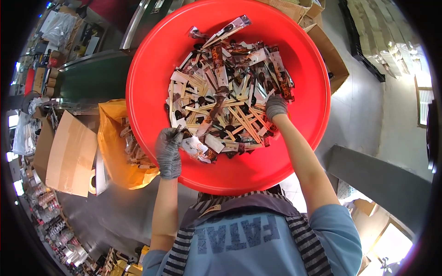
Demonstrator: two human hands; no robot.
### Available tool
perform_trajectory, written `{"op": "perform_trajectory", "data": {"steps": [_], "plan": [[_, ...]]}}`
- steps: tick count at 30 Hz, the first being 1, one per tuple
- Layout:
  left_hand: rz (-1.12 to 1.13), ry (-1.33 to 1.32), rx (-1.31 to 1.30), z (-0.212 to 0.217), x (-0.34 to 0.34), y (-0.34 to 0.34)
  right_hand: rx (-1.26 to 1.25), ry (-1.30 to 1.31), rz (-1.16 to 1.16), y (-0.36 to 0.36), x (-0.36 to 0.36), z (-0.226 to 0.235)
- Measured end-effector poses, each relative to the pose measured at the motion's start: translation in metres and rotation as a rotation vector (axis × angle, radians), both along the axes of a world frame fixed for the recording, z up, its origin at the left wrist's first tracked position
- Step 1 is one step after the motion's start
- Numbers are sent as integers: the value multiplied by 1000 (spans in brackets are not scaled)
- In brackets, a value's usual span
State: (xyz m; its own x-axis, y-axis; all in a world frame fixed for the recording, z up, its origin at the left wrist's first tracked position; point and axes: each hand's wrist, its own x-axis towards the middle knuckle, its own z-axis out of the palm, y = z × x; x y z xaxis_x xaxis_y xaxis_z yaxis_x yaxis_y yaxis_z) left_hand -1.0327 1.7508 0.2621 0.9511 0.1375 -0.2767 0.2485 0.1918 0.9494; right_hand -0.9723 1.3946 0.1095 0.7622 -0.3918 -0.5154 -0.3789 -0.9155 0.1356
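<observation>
A big round red tub [152, 55] holds a heap of wrapped cutlery packets [221, 69], with wooden chopsticks, black spoons and white napkins showing through clear film. My left hand [168, 154], in a grey knit glove, is at the tub's near left rim. Its fingers are pinched on the end of a cutlery packet [194, 147] with a white napkin, which lies along the heap's near edge. Also gloved in grey, my right hand [276, 107] reaches into the heap's right side. Its fingers are curled down among the packets, and what they grip is partly hidden.
Left of the tub, an orange-yellow sack [113, 138] holds more packets. Beyond it stands an open cardboard box [71, 154]. A dark green surface [96, 80] adjoins the tub's far left. Another cardboard box [329, 57] touches its right side, and a grey beam [377, 184] lies at right.
</observation>
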Motion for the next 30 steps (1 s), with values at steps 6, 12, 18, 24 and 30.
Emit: {"op": "perform_trajectory", "data": {"steps": [6,12,18,24,30], "plan": [[47,50,125,20,-5,7,-213,-89,94,-2,-30,-5],[1,3,547,8,-11,29,-163,-28,100,19,-38,18],[-222,-167,1086,7,-7,48,150,-122,-75,-14,-51,2],[-301,-163,1141,30,-15,56,170,-146,-86,-25,-66,158],[-291,-218,981,28,-13,46,1754,77,-756,-50,-104,107]]}}
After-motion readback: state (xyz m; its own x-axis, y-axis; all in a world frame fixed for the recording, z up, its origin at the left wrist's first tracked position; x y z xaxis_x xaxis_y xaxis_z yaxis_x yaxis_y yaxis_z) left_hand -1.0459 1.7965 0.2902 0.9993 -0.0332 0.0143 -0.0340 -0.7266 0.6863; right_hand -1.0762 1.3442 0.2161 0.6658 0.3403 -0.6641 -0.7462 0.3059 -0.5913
